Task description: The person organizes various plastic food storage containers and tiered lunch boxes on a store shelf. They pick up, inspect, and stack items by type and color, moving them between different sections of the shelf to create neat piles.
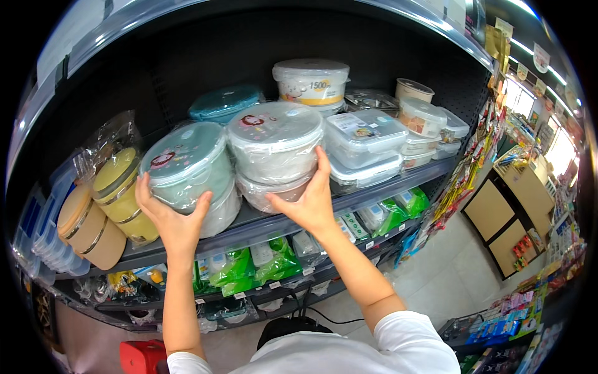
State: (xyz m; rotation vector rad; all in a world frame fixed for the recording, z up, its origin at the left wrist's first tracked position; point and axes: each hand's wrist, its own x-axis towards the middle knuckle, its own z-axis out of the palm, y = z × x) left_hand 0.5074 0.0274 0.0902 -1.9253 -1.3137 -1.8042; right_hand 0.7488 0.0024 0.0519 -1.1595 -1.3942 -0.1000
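Observation:
Two stacks of round plastic food containers wrapped in clear film stand side by side on a dark shelf [154, 250]. My left hand [174, 222] grips the pale green container [189, 182], its fingers at the left side and thumb at the front. A whitish container [224, 212] sits under the green one. My right hand [308, 205] holds the right stack, fingers along the right side of the upper white container [275, 154] and thumb against the lower greyish-pink container [254, 189]. Both top lids bear printed cartoon decorations.
Yellow [124, 201] and beige [93, 224] lunch pots stand left. Rectangular clear boxes [366, 135] are stacked right. Behind are a blue container [226, 100] and a white round tub [310, 82]. Green-packaged goods [275, 262] fill the shelf below. A red stool [142, 356] stands on the floor.

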